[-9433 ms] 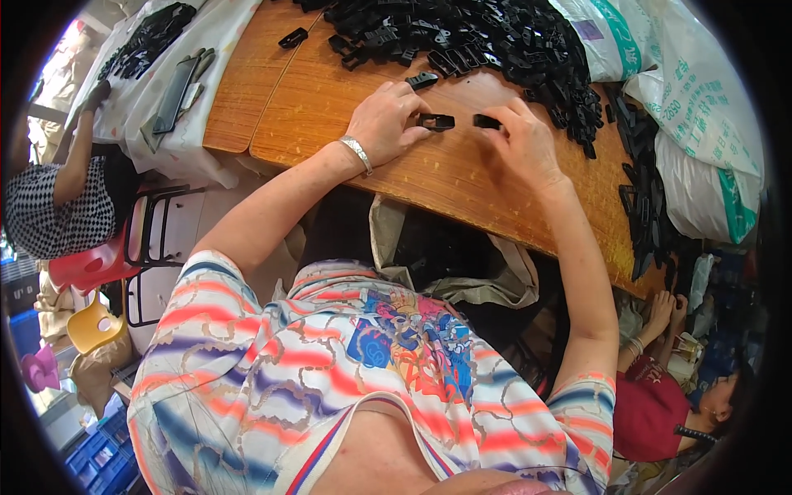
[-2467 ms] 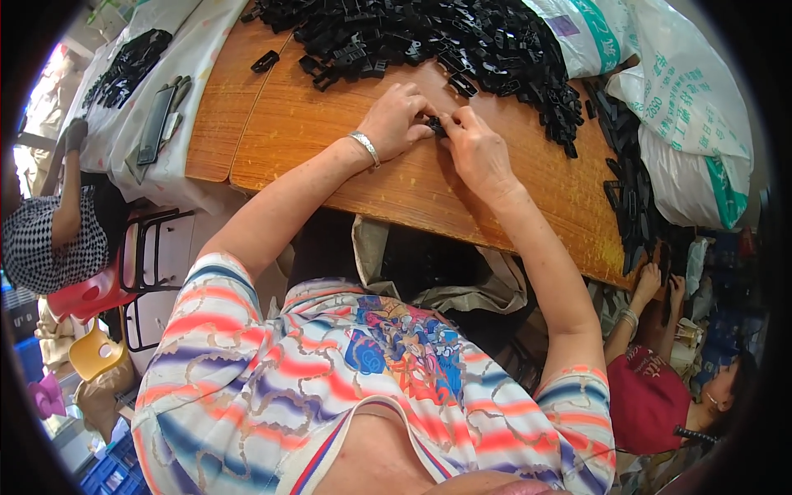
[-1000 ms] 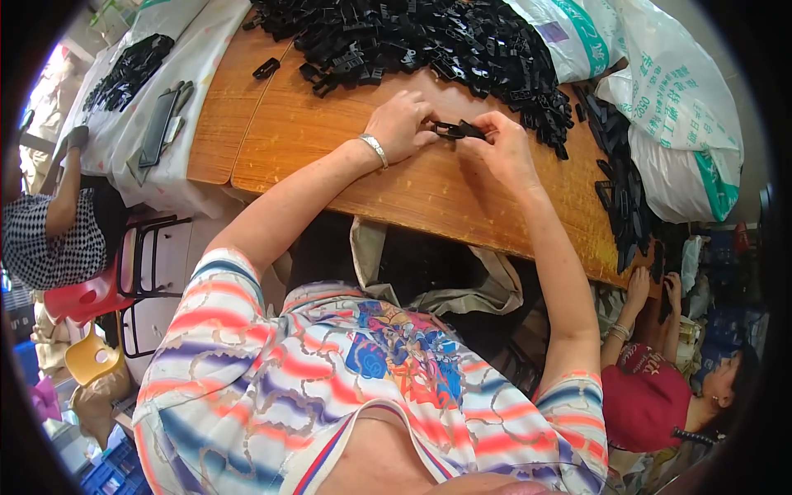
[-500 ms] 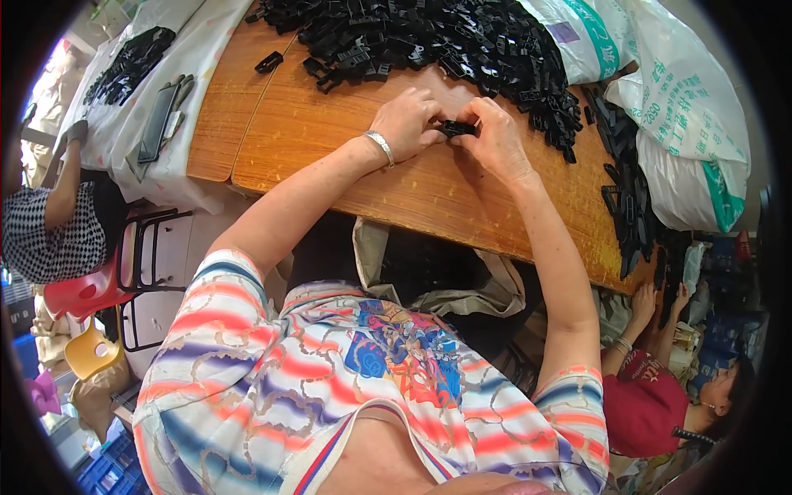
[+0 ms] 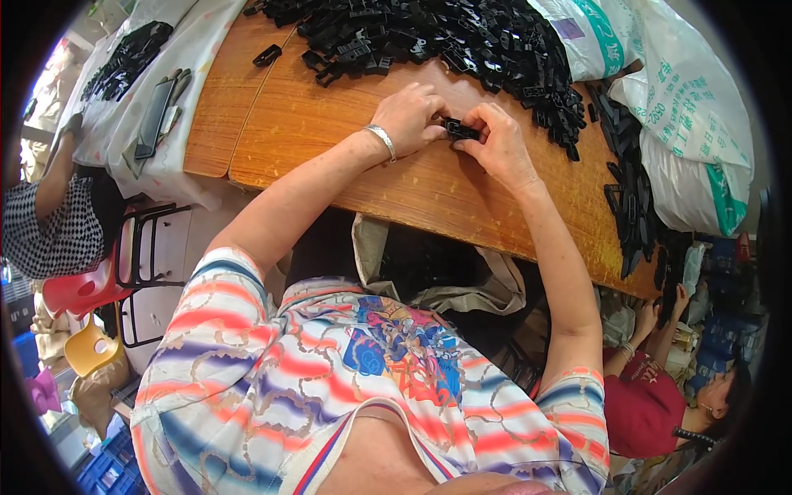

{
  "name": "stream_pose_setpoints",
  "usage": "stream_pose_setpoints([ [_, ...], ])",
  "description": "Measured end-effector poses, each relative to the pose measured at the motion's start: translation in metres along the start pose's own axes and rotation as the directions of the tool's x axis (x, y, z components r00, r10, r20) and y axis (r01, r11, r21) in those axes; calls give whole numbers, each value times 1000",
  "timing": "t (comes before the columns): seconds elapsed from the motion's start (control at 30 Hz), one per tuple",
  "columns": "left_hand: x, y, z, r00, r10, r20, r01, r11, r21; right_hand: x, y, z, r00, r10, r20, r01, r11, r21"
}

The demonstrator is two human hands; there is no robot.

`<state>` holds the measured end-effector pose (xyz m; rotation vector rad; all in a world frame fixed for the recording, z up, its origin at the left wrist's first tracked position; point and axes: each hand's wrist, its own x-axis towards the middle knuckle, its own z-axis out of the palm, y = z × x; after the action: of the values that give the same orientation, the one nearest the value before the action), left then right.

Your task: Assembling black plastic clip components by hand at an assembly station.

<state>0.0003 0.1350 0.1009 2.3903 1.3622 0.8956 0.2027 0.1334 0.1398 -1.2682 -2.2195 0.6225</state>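
Over the wooden table (image 5: 330, 165), both my hands meet at one small black plastic part (image 5: 461, 129). My right hand (image 5: 500, 147) pinches its right end between thumb and fingers. At its left end are the closed fingertips of my left hand (image 5: 410, 121), which has a silver bracelet at the wrist. The part is too small for me to make out its details. Just beyond my hands spreads a big heap of similar black plastic parts (image 5: 445, 37). One loose black part (image 5: 267, 55) lies apart at the left of the heap.
White plastic sacks (image 5: 685, 124) stand at the right, beside longer black pieces (image 5: 629, 206). An open beige sack (image 5: 371, 247) with dark contents hangs below the table edge. A phone (image 5: 154, 128) lies on the left table. Co-workers sit on both sides, one in a red top (image 5: 648, 404).
The black part has turned slightly between my fingers, and my right hand has shifted a little to the right. At the right, the co-worker's hands have moved slightly.
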Motion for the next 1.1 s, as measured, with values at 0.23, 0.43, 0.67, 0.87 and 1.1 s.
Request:
stream_pose_setpoints([
  [0.23, -1, 0, 0, 1000, -6, 5, 6, 1000, -6, 10, 5, 0, 998, 56, -43, -56, 998, -12],
  [0.43, -2, 0, 1, 1000, -10, 4, 10, 1000, -1, 11, 1, 0, 999, 30, 24, -28, 996, -89],
  [0.67, 1, 3, -3, 997, -52, 58, 53, 999, -3, 13, 3, -4, 995, 82, 65, -73, 988, -136],
  [0.87, 0, 0, -1, 1000, -22, 23, 22, 1000, -16, 7, -6, -7, 995, 52, 83, -48, 997, -53],
  [1.1, 0, 1, -1, 999, -27, 22, 28, 999, -26, 6, -1, -8, 994, 95, 49, -99, 992, 84],
])
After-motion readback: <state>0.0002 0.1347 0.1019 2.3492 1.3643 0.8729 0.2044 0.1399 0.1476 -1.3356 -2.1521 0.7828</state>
